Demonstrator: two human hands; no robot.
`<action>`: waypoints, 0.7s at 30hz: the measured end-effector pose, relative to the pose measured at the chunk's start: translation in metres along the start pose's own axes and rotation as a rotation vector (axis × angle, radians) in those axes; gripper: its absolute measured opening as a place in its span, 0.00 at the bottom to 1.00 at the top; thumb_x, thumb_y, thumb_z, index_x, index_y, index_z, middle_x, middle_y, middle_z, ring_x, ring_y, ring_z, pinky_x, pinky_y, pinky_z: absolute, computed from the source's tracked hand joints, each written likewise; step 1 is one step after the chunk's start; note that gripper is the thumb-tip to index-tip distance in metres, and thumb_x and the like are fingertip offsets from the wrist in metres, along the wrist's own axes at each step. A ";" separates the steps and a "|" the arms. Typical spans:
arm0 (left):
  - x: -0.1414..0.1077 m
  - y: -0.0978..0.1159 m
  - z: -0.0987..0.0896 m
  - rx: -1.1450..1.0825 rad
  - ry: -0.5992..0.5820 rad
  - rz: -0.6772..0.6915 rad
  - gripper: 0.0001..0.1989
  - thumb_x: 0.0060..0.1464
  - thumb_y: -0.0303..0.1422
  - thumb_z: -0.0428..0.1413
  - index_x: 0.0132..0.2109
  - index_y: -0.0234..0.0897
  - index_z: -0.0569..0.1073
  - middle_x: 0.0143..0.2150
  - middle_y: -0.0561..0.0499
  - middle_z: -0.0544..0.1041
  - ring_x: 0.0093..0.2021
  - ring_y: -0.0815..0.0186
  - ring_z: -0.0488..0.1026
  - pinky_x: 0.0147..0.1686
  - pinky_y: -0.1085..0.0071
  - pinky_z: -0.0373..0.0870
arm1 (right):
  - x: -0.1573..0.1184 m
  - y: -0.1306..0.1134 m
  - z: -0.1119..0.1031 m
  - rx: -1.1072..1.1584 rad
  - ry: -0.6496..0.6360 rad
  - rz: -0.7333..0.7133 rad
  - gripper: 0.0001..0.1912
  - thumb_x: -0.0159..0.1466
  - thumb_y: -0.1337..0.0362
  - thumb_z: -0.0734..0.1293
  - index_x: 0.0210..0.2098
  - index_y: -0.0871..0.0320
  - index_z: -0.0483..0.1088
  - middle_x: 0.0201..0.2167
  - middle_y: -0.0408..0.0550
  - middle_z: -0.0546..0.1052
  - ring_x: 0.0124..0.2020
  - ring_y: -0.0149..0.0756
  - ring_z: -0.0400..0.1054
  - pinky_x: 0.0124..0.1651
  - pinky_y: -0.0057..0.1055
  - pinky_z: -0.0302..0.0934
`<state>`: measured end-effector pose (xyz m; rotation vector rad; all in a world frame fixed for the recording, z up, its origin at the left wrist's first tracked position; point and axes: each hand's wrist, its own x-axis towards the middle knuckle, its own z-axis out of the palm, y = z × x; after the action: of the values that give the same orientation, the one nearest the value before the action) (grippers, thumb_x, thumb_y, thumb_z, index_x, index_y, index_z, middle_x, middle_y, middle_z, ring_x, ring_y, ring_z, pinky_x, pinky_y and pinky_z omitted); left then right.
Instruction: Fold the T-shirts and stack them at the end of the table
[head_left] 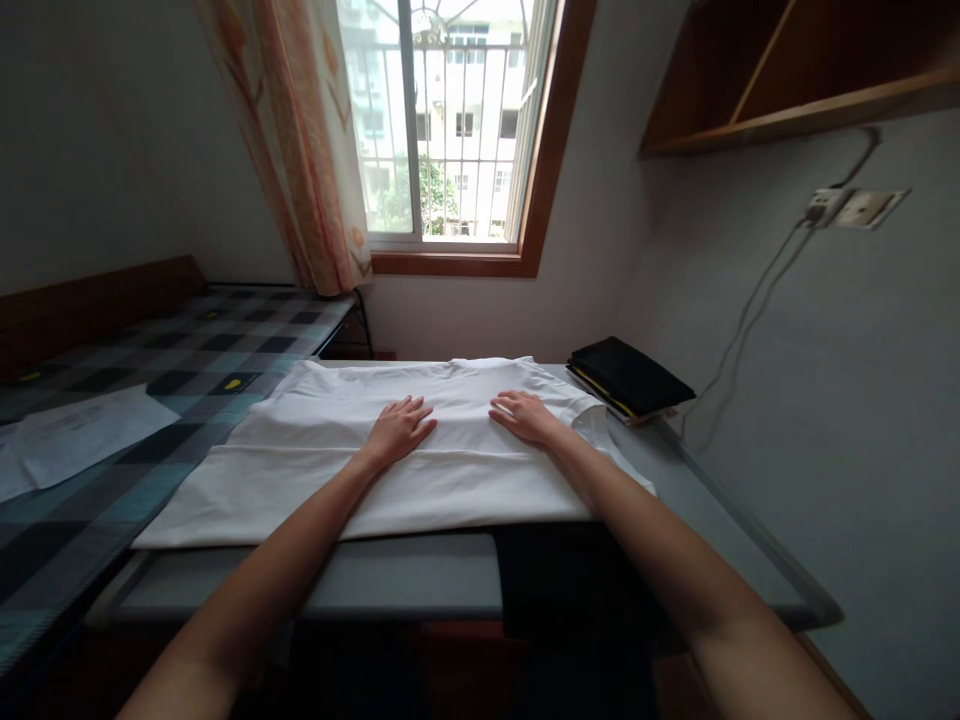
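We rest our left hand (395,431) and right hand (523,415) on a white shirt (461,480). Our fingers (411,410) lie slightly spread.

No words, brands or numbers can be read. On the paper (105,435) lying on the bed (172,345), well to the left of the hands (400,430), faint printed lines (88,413) are seen but cannot be made out; one yellow mark (235,384) there, nearer the hands, is likewise illegible.
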<state>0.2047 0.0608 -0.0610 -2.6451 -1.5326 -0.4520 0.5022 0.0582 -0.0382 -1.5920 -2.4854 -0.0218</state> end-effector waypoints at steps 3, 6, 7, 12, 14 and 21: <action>-0.003 0.000 0.000 0.000 0.015 0.004 0.23 0.65 0.46 0.42 0.59 0.44 0.71 0.65 0.47 0.66 0.66 0.56 0.59 0.63 0.56 0.56 | 0.019 0.012 0.004 0.010 -0.017 0.063 0.25 0.70 0.50 0.52 0.54 0.54 0.71 0.59 0.52 0.70 0.58 0.44 0.63 0.58 0.38 0.55; -0.003 0.000 0.000 -0.003 0.022 0.012 0.24 0.65 0.46 0.42 0.58 0.42 0.72 0.64 0.46 0.66 0.66 0.55 0.59 0.63 0.56 0.56 | 0.040 0.022 0.005 -0.009 -0.038 0.133 0.25 0.70 0.50 0.52 0.54 0.54 0.71 0.59 0.53 0.69 0.57 0.44 0.63 0.57 0.38 0.56; -0.003 0.000 0.000 -0.006 0.024 0.014 0.24 0.65 0.46 0.42 0.58 0.42 0.72 0.64 0.46 0.66 0.66 0.55 0.59 0.63 0.56 0.56 | 0.046 0.024 0.005 -0.023 -0.046 0.155 0.25 0.70 0.50 0.53 0.54 0.54 0.71 0.59 0.53 0.69 0.57 0.46 0.63 0.57 0.40 0.56; -0.003 0.000 0.000 -0.043 0.026 0.005 0.23 0.65 0.46 0.44 0.58 0.43 0.72 0.64 0.47 0.67 0.66 0.56 0.60 0.63 0.57 0.56 | 0.073 0.032 0.003 -0.105 -0.037 0.264 0.23 0.67 0.49 0.57 0.55 0.52 0.70 0.57 0.56 0.68 0.57 0.50 0.61 0.57 0.45 0.55; -0.002 0.000 -0.001 -0.062 0.029 -0.002 0.22 0.64 0.46 0.45 0.58 0.44 0.72 0.64 0.47 0.67 0.65 0.55 0.60 0.62 0.56 0.57 | 0.082 0.034 0.003 -0.109 -0.008 0.341 0.24 0.67 0.48 0.56 0.55 0.52 0.69 0.55 0.58 0.69 0.56 0.51 0.62 0.55 0.45 0.56; -0.001 0.000 -0.001 -0.103 0.040 -0.012 0.22 0.64 0.46 0.45 0.57 0.45 0.73 0.63 0.48 0.69 0.65 0.55 0.61 0.62 0.56 0.57 | 0.096 0.057 0.009 -0.023 0.213 0.594 0.23 0.68 0.50 0.55 0.53 0.56 0.68 0.54 0.62 0.68 0.58 0.53 0.59 0.57 0.51 0.52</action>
<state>0.2041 0.0592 -0.0600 -2.6853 -1.5560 -0.5957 0.5132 0.1694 -0.0357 -2.1423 -1.7864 -0.1278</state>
